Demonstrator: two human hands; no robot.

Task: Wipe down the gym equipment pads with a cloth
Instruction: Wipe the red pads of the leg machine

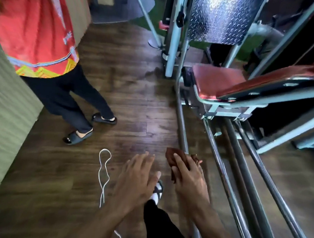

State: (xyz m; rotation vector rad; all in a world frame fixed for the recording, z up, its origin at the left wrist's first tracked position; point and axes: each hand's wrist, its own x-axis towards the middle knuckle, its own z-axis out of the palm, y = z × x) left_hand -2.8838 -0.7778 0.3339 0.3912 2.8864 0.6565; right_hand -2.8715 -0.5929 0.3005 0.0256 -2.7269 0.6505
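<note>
A small crumpled dark brown cloth (175, 162) is held low above the wooden floor (132, 92), bunched and gripped by the right hand (187, 177). The left hand (138, 178) is kept beside it, fingers straight and apart. Further right, the worn red seat pad (216, 80) is seen on the grey metal frame (225, 111).
</note>
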